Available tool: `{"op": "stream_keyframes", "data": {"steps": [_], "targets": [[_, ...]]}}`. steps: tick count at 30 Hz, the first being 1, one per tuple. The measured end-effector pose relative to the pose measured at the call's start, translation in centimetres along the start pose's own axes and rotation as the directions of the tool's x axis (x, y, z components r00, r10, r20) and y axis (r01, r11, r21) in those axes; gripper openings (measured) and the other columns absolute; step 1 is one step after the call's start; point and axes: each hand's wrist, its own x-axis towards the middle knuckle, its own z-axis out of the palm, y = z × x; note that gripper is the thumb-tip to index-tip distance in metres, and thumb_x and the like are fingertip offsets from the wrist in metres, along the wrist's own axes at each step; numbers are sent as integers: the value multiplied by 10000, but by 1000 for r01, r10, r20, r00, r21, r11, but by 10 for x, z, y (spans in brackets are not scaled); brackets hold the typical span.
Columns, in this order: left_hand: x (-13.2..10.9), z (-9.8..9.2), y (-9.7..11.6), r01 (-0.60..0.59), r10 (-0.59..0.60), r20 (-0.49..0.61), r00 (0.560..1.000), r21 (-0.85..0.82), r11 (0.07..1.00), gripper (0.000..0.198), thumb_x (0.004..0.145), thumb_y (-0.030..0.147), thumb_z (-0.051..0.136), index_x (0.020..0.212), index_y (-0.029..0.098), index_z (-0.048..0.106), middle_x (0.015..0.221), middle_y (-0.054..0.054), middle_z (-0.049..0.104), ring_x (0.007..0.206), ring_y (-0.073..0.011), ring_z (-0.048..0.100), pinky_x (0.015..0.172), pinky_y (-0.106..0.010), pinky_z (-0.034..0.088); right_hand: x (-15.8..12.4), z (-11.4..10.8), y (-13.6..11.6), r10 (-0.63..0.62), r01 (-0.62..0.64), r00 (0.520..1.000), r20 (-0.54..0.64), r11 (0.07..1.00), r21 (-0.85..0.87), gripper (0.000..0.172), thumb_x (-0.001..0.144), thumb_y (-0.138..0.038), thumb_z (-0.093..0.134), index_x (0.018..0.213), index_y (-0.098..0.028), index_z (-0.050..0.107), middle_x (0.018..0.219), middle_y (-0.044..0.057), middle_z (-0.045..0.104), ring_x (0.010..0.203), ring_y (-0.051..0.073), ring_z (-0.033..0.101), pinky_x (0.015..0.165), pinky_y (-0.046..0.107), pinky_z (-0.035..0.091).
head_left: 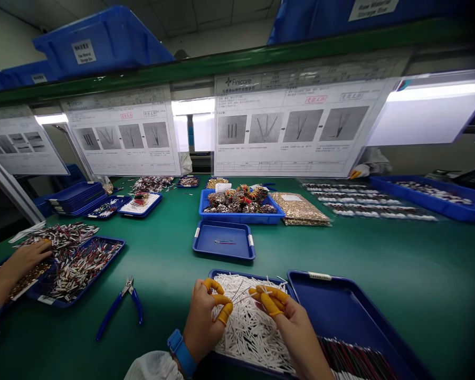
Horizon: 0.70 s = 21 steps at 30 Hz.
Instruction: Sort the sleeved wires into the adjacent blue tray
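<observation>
My left hand [209, 314], with yellow finger covers and a blue wrist strap, pinches thin dark wires [239, 291] above a tray of short white tubes [247, 335]. Facing it, my right hand [283, 311], also in yellow finger covers, closes its fingertips on a small white tube [266, 290] near the wires' other end. Both hands are over the tray, a short gap apart. To the right, a larger blue tray [336, 301] holds rows of dark and red wires [358, 359].
Blue-handled cutters [121, 306] lie on the green table. A small blue tray [224, 240] holds a few wires. Behind it stands a bin of wire bundles [241, 216]. At the left, another person's hand [27, 258] touches a wire pile [69, 237].
</observation>
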Motion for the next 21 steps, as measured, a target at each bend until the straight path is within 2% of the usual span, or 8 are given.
{"op": "stream_keyframes", "data": {"steps": [3,6,21], "targets": [[0,-1,2,-12,12,15,1000,5,1000,96,810,129,626,797,189,700,933,-86,585,931,-268,518,808,-453,455,-1,0,3,-5,7,1000,-26,998,67,285,566,-253,780,843,-203,736,893,59,786,916,291,711,900,434,511],[0,-1,5,-31,31,30,999,9,999,109,796,120,637,789,204,706,927,-76,590,922,-262,522,803,-441,456,-2,3,4,-6,6,1000,-3,993,118,274,596,-326,776,838,-202,742,889,66,786,935,287,704,879,418,519],[0,-2,6,-54,54,47,997,9,998,113,792,100,638,798,192,704,944,-87,588,927,-262,518,802,-435,457,-2,3,4,52,-66,991,124,992,112,305,531,-298,844,807,-189,775,848,100,781,939,321,694,894,458,492]]}}
